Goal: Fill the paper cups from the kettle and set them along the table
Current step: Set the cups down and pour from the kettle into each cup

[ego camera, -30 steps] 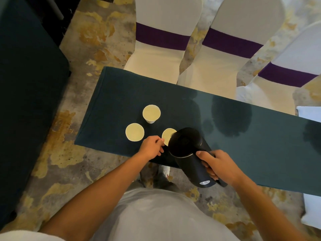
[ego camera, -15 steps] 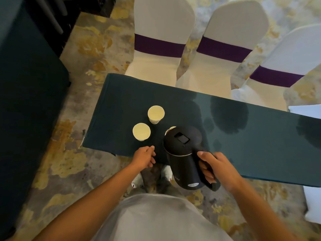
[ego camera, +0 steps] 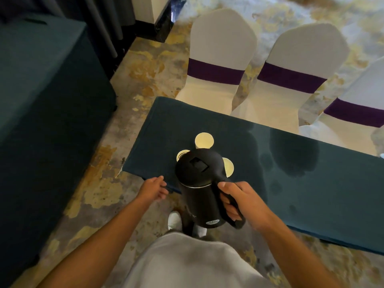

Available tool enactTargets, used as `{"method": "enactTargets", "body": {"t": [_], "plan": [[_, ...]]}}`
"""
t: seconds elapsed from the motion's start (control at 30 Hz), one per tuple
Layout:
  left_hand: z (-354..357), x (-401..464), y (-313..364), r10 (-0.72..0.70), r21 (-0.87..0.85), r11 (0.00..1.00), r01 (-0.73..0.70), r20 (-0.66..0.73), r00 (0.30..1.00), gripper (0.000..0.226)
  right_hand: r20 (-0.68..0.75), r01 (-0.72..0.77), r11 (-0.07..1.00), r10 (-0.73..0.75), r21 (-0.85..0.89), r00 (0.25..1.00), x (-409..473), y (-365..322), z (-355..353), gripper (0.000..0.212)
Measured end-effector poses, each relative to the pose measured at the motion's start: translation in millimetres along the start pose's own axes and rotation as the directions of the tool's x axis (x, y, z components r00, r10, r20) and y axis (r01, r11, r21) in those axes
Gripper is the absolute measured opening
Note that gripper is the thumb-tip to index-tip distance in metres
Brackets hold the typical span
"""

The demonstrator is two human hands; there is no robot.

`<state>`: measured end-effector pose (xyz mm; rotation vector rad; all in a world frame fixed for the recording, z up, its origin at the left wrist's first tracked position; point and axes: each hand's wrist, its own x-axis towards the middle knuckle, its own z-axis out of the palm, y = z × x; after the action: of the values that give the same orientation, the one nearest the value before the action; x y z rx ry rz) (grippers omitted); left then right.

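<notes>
I hold the black kettle (ego camera: 197, 183) upright by its handle, my right hand (ego camera: 239, 199) wrapped around it, above three paper cups (ego camera: 204, 140) near the table (ego camera: 311, 183) end. Left of the kettle, my left hand (ego camera: 154, 189) hangs loosely open, empty, at the table's edge.

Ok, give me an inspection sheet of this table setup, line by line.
Surface: table under dark green cloth, darker blotches on its right part.
Job's things: black kettle held upright above the near edge; three paper cups, far cup in full view, left cup and right cup partly hidden behind the kettle.
Clutter: nothing seen.
Hands: right hand grips the kettle handle; left hand open, holding nothing, at the table edge.
Cables: nothing seen.
Surroundings: covered chairs with purple bands; second green-draped table on the left; patterned floor.
</notes>
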<state>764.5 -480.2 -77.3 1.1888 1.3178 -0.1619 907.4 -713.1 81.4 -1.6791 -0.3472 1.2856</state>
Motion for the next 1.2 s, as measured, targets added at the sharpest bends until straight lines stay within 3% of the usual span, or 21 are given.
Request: {"method": "enactTargets", "body": {"t": [0.3, 0.43, 0.73, 1.2], "plan": [[-44, -19, 15, 0.208, -0.049, 0.975, -0.218, -0.154, 0.966, 0.028, 0.082, -0.020, 0.998, 0.015, 0.053, 0.997, 22, -10, 32, 0.048], [-54, -10, 29, 0.308, -0.004, 0.951, -0.310, -0.113, 0.945, 0.030, 0.076, -0.032, 0.997, 0.027, 0.073, 0.997, 36, -17, 55, 0.048], [-108, 43, 75, 0.296, 0.120, 0.947, -0.298, 0.038, 0.954, 0.030, -0.058, -0.015, 0.979, 0.028, 0.201, 0.998, 83, -34, 119, 0.047], [-146, 108, 131, 0.262, 0.147, 0.950, -0.277, 0.114, 0.958, 0.029, -0.066, 0.040, 0.932, -0.018, 0.359, 0.998, 175, -71, 153, 0.032]]}}
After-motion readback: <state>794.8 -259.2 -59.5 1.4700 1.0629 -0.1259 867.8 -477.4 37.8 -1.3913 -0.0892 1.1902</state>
